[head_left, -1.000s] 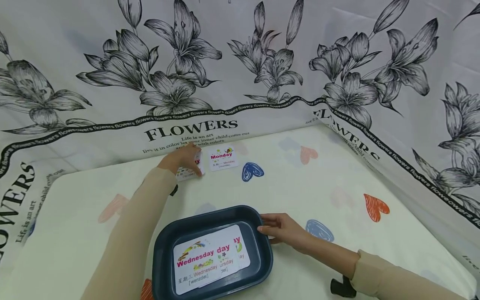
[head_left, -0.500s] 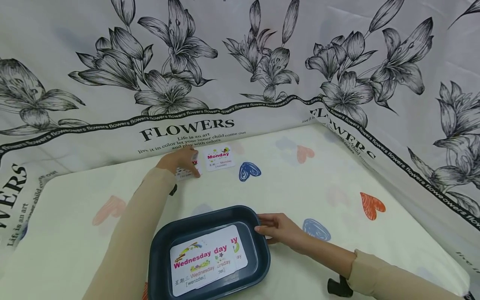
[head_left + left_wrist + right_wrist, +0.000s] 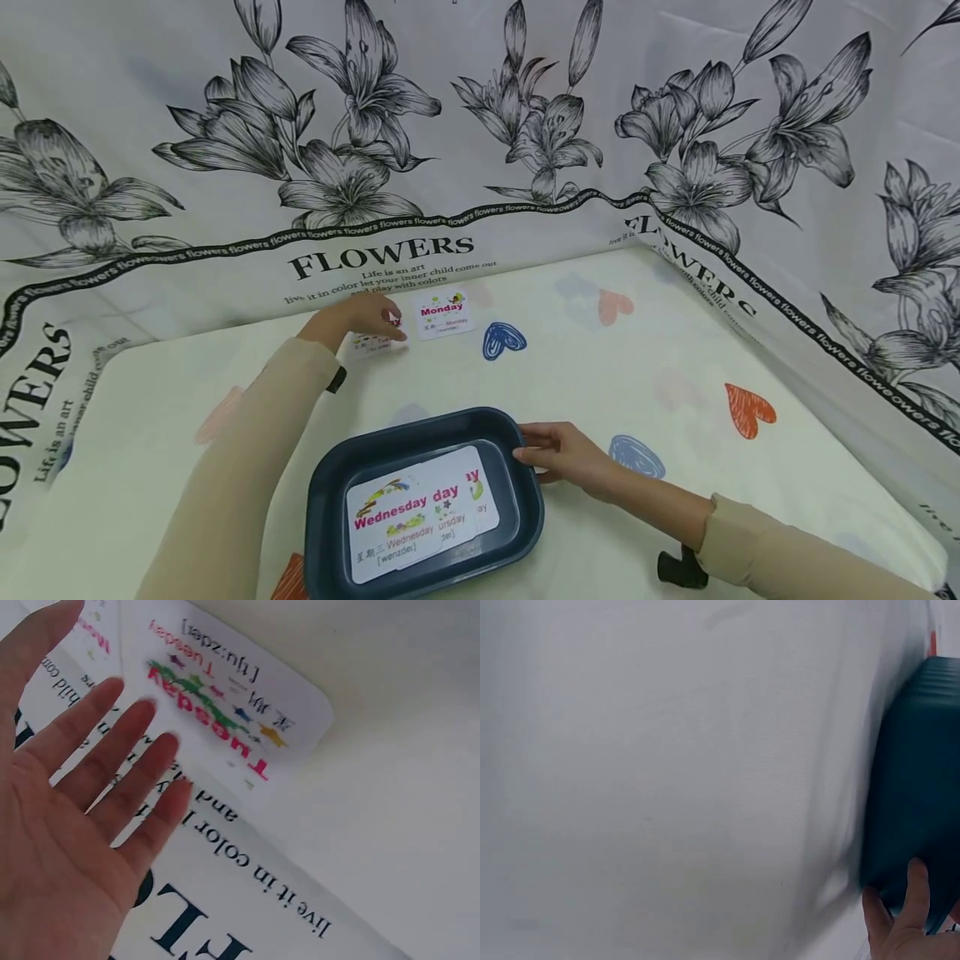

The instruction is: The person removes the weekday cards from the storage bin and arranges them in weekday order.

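A person's two bare hands work over a pale tabletop (image 3: 637, 358) printed with scribbled hearts (image 3: 504, 340). At the far edge, left of centre, I see the left hand (image 3: 354, 320) over the Tuesday card (image 3: 373, 348), which lies face up and is partly hidden by it. My left wrist view shows the four fingers nearly straight and apart from one another, palm in view, the thumb held away from them. They are right by the card's edge, but I cannot tell whether they touch it. The card has rounded corners, pink lettering, a green shape and small stars. Just to its right lies the Monday card (image 3: 444, 312), also face up.

Near, and left of centre, sits a dark blue tray (image 3: 324, 500), a rounded rectangle set slightly askew. The right hand (image 3: 566, 457) grips its right rim: I see the thumb at the rim and the fingers against the outer wall, clamped on the tray. In the tray, overlapping cards lie face up: the Wednesday card (image 3: 393, 525) on top, a second card (image 3: 459, 518) showing "ursday" in small print, and a third card (image 3: 486, 504) showing only "ay".

Beige sleeves (image 3: 247, 433) cover both arms. Beyond the far edge hangs a white cloth (image 3: 465, 183) with black line-drawn blooms and the word "FLOWERS".
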{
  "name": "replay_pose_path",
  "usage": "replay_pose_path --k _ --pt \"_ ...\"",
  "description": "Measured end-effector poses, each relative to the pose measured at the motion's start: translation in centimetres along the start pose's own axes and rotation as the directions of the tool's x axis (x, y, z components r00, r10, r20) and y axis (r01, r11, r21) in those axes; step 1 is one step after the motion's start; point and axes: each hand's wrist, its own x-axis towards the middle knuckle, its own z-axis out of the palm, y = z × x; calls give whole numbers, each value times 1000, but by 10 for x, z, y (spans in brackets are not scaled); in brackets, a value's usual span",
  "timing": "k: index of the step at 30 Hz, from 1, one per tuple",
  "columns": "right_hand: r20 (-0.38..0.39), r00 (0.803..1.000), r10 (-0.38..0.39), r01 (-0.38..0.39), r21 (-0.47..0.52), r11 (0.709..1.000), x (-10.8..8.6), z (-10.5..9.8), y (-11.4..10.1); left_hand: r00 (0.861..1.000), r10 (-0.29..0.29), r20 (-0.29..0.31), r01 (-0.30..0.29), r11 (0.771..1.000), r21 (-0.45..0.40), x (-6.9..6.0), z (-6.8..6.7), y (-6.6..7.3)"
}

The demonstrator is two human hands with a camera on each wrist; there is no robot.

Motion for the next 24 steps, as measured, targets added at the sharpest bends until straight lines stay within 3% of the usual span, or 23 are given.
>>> replay_pose_path --k 4,8,16,21,24 --pt "0 1000 -4 4 -5 1000 0 -2 0 999 20 50 -22 999 41 -9 -6 8" --pt "7 1000 -8 8 -4 1000 0 -2 0 994 -21 109 13 997 78 -16 -8 18" --pt "-4 1000 2 -2 -14 1000 -1 -1 0 970 -40 241 33 999 33 -30 -8 27" --pt "3 1000 -19 19 -22 1000 -1 -1 2 968 -29 249 4 995 100 -40 -7 33" --pt "11 999 -34 34 -36 999 -2 -1 2 971 -30 237 7 995 98 -48 -5 37"
